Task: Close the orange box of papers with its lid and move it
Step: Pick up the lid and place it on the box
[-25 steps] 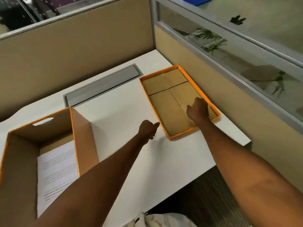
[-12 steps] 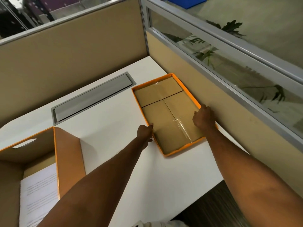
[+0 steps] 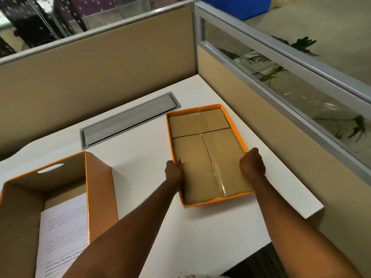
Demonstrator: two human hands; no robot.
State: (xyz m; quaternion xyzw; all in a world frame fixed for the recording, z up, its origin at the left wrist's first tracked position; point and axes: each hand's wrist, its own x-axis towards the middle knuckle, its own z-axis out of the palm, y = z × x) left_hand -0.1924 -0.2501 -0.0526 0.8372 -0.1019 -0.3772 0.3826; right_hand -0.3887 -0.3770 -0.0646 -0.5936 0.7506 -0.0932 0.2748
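The orange lid [image 3: 200, 125] lies upside down on the white desk [image 3: 144, 161], at the right near the partition, its brown taped inside facing up. My left hand [image 3: 173, 172] grips its left rim and my right hand [image 3: 252, 165] grips its right rim, both near the lid's front half. The orange box [image 3: 100, 189] stands open at the lower left, with white printed papers [image 3: 62, 235] inside and a handle slot in its far wall.
A grey cable cover [image 3: 128, 121] is set into the desk behind the box and lid. Beige partitions [image 3: 100, 69] wall the desk at the back and the right, the right one topped with glass. The desk's front right edge [image 3: 313, 209] drops to dark floor.
Both hands went from reaching toward the lid to closing on its left and right rims. The right hand shifted from inside the lid to its right edge.
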